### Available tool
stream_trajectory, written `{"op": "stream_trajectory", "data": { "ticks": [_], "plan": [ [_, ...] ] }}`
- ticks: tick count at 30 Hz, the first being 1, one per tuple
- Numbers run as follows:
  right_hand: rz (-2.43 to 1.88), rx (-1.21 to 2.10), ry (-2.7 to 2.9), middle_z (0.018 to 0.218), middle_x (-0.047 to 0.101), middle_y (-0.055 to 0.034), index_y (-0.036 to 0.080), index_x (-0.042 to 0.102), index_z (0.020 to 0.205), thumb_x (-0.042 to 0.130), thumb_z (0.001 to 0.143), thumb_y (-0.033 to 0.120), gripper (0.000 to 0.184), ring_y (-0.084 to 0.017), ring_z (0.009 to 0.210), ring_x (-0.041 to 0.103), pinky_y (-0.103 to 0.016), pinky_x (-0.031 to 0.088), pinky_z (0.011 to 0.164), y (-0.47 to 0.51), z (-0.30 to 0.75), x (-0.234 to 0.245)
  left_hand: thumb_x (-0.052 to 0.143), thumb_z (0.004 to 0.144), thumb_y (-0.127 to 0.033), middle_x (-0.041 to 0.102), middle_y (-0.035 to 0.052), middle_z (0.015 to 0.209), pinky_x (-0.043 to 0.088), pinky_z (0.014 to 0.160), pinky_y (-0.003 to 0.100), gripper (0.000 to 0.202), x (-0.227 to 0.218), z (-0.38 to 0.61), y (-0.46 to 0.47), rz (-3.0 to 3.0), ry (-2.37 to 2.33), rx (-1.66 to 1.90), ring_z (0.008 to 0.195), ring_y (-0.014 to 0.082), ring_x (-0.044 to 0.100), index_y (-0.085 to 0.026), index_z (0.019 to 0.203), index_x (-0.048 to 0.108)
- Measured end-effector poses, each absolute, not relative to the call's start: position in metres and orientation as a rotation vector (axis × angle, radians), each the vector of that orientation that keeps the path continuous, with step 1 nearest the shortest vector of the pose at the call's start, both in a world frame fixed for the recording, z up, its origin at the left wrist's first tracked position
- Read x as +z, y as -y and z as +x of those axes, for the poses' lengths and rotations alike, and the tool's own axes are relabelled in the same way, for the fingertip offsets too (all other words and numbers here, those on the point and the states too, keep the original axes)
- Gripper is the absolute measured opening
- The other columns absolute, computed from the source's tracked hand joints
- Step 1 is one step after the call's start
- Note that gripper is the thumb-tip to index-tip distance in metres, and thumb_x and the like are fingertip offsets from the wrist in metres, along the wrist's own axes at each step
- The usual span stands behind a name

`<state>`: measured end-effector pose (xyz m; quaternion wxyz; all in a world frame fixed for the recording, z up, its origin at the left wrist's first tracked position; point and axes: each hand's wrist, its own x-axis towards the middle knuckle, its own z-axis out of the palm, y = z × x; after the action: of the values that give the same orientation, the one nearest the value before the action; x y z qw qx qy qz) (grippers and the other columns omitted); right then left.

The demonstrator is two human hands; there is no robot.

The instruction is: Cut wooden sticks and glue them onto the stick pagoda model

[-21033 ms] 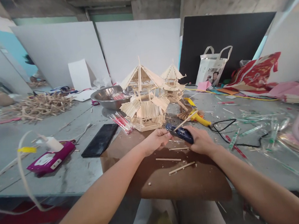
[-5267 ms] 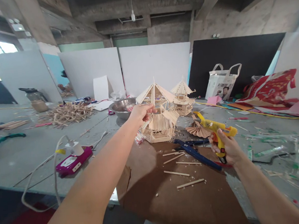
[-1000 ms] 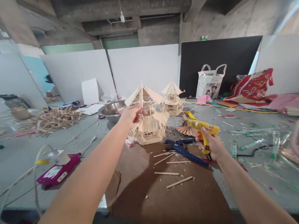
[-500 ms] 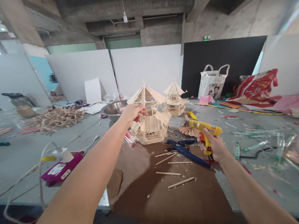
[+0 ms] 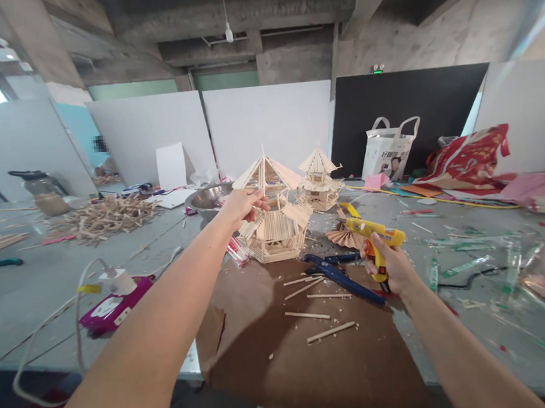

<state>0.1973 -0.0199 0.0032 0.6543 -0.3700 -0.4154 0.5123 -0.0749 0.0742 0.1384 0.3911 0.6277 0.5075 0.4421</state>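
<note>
A two-tier pavilion model [image 5: 276, 219] built of thin wooden sticks stands on the grey table [image 5: 43, 285]. My left hand [image 5: 240, 205] reaches out to its left side, fingers pinched on a thin stick just under the upper roof. My right hand [image 5: 388, 265] is closed round the handle of a yellow glue gun [image 5: 373, 237], held above the table to the right of the model with its nozzle toward it. Blue-handled cutters [image 5: 341, 274] lie between my hands.
Loose sticks [image 5: 316, 317] lie on a brown board [image 5: 307, 346] at the near edge. A smaller pavilion [image 5: 318, 178], a steel bowl [image 5: 208, 199], a stick pile [image 5: 106, 214], a magenta power strip [image 5: 113, 301] and plastic wrappers [image 5: 484, 256] crowd the table.
Across the last second my hands have barely shifted; the left stays pinched at the model and the right keeps the glue gun. Long before, both hands held the cutters and a stick.
</note>
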Motion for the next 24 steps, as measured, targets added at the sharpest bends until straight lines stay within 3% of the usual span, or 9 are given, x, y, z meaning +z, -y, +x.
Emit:
{"op": "stream_trajectory", "data": {
  "ticks": [5,8,12,16,20,24],
  "plan": [
    [-0.842,1.163,0.925,0.054,0.056,0.0027,0.017,0.051,0.064,0.058,0.066,0.048,0.032,-0.003,0.027,0.039,-0.018,0.032,0.029,0.021,0.197,0.003,0.055,0.068,-0.041,0.061,0.0082,0.055,0.018,0.032,0.021,0.030,0.142,-0.077,-0.073,1.557,-1.395,1.108,0.026,0.0043,0.034,-0.011,0.067,0.059],
    [-0.836,1.162,0.919,0.055,0.056,0.0029,0.017,0.051,0.065,0.058,0.066,0.048,0.031,-0.004,0.027,0.040,-0.018,0.032,0.029,0.021,0.197,0.003,0.054,0.068,-0.044,0.056,0.0051,0.044,0.017,0.032,0.021,0.033,0.145,-0.081,-0.075,1.630,-1.467,1.250,0.026,0.0047,0.032,-0.011,0.064,0.059],
    [-0.830,1.157,0.929,0.055,0.056,0.0031,0.017,0.051,0.064,0.058,0.065,0.048,0.032,-0.003,0.027,0.039,-0.019,0.033,0.029,0.021,0.196,0.003,0.053,0.070,-0.035,0.048,-0.0002,0.034,0.018,0.034,0.019,0.023,0.149,-0.084,-0.084,1.849,-1.561,1.422,0.028,0.0057,0.034,-0.014,0.063,0.059],
    [-0.850,1.170,0.910,0.054,0.055,0.0031,0.017,0.051,0.062,0.059,0.064,0.049,0.033,-0.003,0.027,0.038,-0.019,0.033,0.029,0.022,0.196,0.004,0.052,0.070,-0.030,0.046,0.0005,0.032,0.016,0.033,0.020,0.021,0.157,-0.077,-0.091,1.899,-1.580,1.323,0.026,0.0053,0.029,-0.013,0.059,0.059],
    [-0.844,1.169,0.905,0.055,0.055,0.0031,0.017,0.051,0.063,0.059,0.064,0.048,0.032,-0.003,0.027,0.039,-0.019,0.033,0.030,0.022,0.196,0.004,0.051,0.071,-0.031,0.031,-0.0012,0.024,0.012,0.032,0.021,0.030,0.169,-0.066,-0.088,1.840,-1.673,1.181,0.023,0.0051,0.021,-0.012,0.048,0.054],
    [-0.844,1.186,0.908,0.055,0.055,0.0031,0.017,0.052,0.064,0.060,0.064,0.048,0.032,-0.003,0.027,0.039,-0.019,0.033,0.030,0.022,0.196,0.004,0.052,0.072,-0.030,0.029,-0.0030,0.026,0.011,0.032,0.021,0.027,0.176,-0.057,-0.086,1.719,-1.652,1.171,0.023,0.0041,0.019,-0.012,0.053,0.054]
  ]
}}
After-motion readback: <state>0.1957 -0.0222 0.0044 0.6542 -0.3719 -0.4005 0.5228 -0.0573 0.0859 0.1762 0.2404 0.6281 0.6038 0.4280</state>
